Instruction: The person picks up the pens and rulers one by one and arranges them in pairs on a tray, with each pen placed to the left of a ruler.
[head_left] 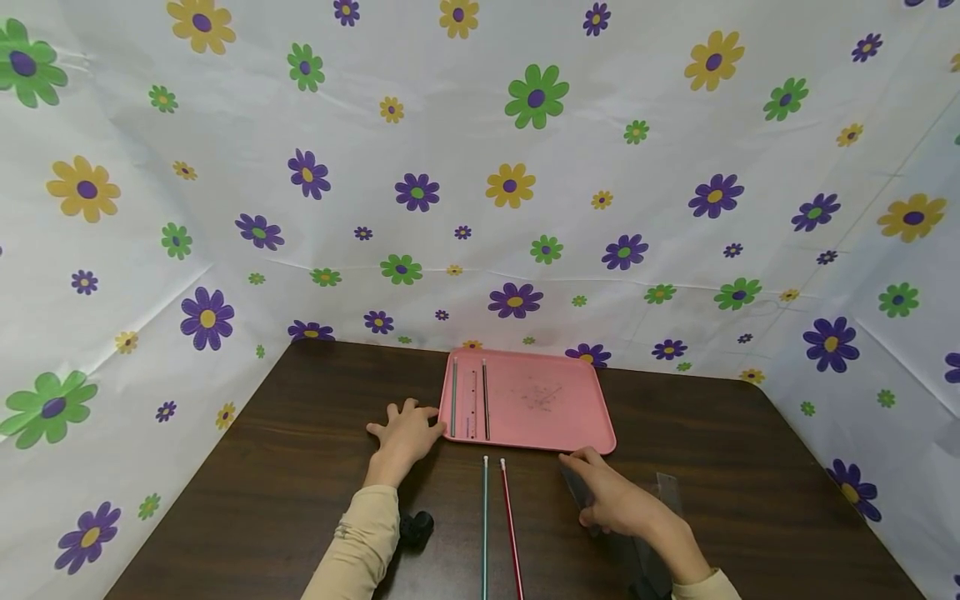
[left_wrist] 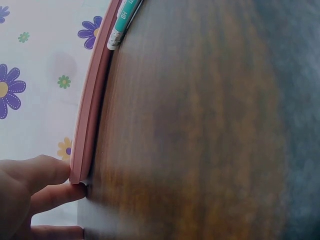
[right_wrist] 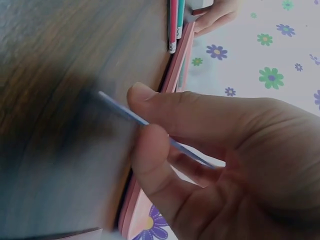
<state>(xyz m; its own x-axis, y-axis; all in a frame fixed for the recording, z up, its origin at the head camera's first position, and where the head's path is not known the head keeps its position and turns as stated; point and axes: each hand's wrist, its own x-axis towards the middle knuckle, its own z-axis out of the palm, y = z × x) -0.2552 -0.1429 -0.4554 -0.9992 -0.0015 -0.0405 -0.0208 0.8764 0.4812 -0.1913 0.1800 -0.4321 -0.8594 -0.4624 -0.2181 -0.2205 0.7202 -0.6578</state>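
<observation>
A pink tray [head_left: 551, 408] lies toward the back of the table, holding a green pencil [head_left: 453, 400], a clear ruler [head_left: 473, 404] and a black pencil [head_left: 486, 400] side by side at its left. My left hand [head_left: 405, 435], fingers spread, touches the tray's near left corner; its fingertips [left_wrist: 62, 170] meet the rim. Between thumb and fingers, my right hand [head_left: 618, 500] pinches a thin flat strip [right_wrist: 125, 111], viewed edge-on; I cannot tell its exact kind. Nearer me, a green pencil [head_left: 485, 525] and a red pencil [head_left: 511, 525] lie between the hands.
A clear plastic piece [head_left: 667, 492] shows beside the right forearm. Under the left forearm is a black wrist camera [head_left: 415, 529]. A flower-print sheet [head_left: 450, 167] stands behind and beside the dark wooden table [head_left: 330, 383].
</observation>
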